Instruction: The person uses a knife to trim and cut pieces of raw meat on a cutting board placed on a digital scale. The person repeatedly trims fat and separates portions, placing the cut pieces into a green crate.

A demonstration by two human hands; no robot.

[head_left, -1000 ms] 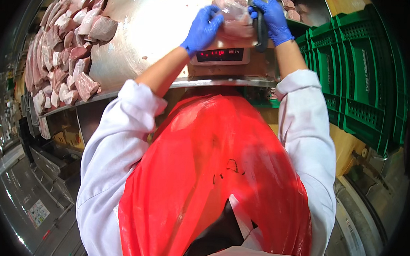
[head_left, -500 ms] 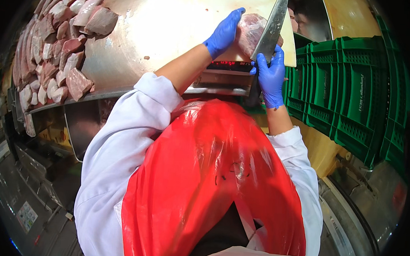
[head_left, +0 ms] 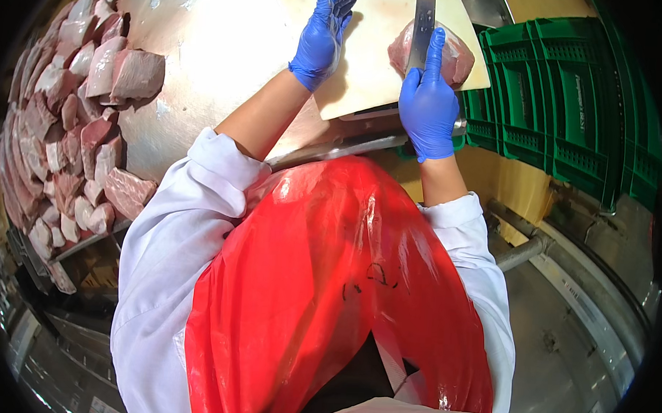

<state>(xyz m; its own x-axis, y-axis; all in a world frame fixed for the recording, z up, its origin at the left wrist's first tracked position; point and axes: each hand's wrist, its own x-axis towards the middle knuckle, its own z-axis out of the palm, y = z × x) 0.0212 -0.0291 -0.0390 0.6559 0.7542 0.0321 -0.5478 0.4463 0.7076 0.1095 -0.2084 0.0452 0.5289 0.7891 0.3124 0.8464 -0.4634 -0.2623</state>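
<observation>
My right hand [head_left: 428, 111], in a blue glove, is closed round the handle of a large knife [head_left: 424, 22]. One finger lies stretched along the blade, which points away from me. Partly under the blade sits a rounded chunk of raw pink meat [head_left: 456, 58] on the pale cutting board [head_left: 369, 86]. To the left, my gloved left hand [head_left: 320, 43] is held over the board's left part, apart from the meat. Its fingers are stretched out and nothing shows in it. The knife's handle is mostly hidden by my right hand.
Many cut meat pieces [head_left: 75, 140] are heaped on the left of the steel table [head_left: 197, 60]. Green plastic crates [head_left: 564, 106] stand at the right, close to the board's corner. A metal rail [head_left: 521, 252] runs below them, and a red apron [head_left: 335, 280] covers my front.
My left hand has let go of the meat chunk and moved left. The knife's blade has swung from slanting right to nearly straight ahead, and now lies across the meat. The view has shifted.
</observation>
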